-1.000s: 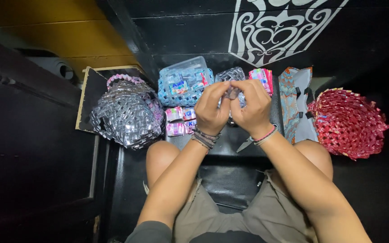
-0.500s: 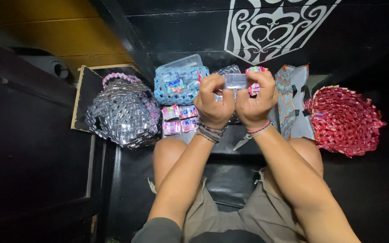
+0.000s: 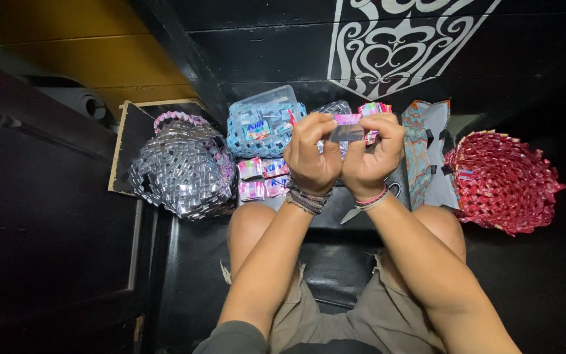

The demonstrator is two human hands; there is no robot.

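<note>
a: what's lying round the hands?

b: biggest first: a red basket (image 3: 502,180) well to the right of the right hand (image 3: 369,156), woven through. a silver bag (image 3: 181,167) well left of the left hand (image 3: 310,152), also woven through. a blue basket (image 3: 257,128) just beyond the left hand. folded pieces (image 3: 261,178) just left of the left wrist.

a: and the smallest?

b: a strip (image 3: 347,128), silvery with a pink edge, up between both hands. the hands touch, fingertips of each pinched on it. i judge it half folded, not yet joined to anything.
</note>
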